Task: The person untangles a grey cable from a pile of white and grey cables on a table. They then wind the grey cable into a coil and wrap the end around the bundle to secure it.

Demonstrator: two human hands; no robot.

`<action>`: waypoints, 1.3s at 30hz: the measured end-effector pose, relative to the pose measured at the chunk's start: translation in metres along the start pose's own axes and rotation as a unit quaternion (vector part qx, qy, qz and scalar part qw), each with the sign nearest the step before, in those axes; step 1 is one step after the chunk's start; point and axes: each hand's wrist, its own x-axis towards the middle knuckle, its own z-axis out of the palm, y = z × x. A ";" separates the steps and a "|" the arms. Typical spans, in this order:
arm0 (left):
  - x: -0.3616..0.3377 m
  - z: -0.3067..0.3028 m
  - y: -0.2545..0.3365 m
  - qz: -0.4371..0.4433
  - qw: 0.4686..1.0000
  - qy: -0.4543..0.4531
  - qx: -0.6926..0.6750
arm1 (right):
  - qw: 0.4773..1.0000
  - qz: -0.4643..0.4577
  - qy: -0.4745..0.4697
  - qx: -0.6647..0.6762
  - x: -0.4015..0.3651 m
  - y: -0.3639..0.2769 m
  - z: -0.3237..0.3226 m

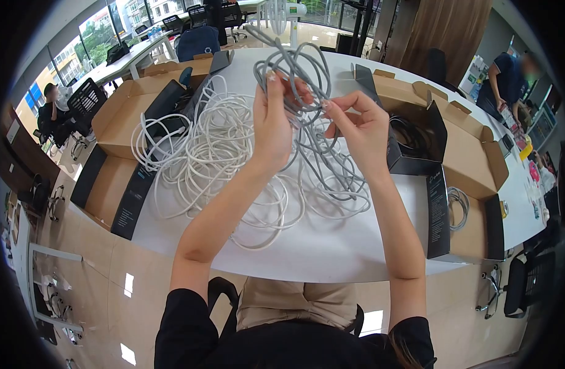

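A tangled grey cable (316,61) is held up over the table in front of me. My left hand (275,120) is closed around its loops, the fingers partly hidden behind them. At the right side of the tangle, my right hand (359,123) pinches a strand of the same cable between thumb and fingers. More grey loops (341,184) hang from the hands down to the tabletop. Just left of them lies a large heap of white cable (214,141), whose loops spread beneath my left forearm.
An open box (104,190) stands left, with a dark-filled box (171,98) behind it. On the right are a box of black cable (411,135) and one with a grey cable coil (458,209). A person (507,80) stands far right; another (53,114) sits far left.
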 end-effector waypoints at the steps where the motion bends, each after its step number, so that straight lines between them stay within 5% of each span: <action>1: -0.004 0.001 -0.003 0.005 1.000 0.007 0.013 | 1.000 0.011 0.002 -0.001 -0.001 0.002 0.001; 3: -0.012 0.007 -0.005 0.005 0.997 0.061 0.040 | 0.999 0.013 -0.034 0.019 -0.002 0.006 0.003; 8: -0.008 -0.002 -0.005 0.053 0.999 -0.008 0.003 | 0.995 0.015 -0.095 0.004 -0.008 0.011 0.013; 15: -0.013 0.004 -0.010 0.031 0.999 0.026 -0.035 | 1.000 -0.021 -0.007 0.016 -0.020 0.003 0.029; 19: -0.018 0.004 -0.015 0.074 0.986 0.028 0.147 | 0.999 -0.016 0.034 0.038 -0.019 0.010 0.028; 27: -0.009 -0.002 -0.013 0.054 0.984 -0.063 0.161 | 0.998 0.009 -0.053 0.030 -0.009 0.006 0.013; 32: -0.005 0.000 -0.005 0.094 0.965 -0.092 0.227 | 0.999 -0.001 -0.026 0.019 -0.006 -0.009 0.005; 39: -0.003 -0.002 0.022 -0.032 0.967 -0.192 0.167 | 0.998 -0.063 0.018 0.023 0.002 -0.024 -0.010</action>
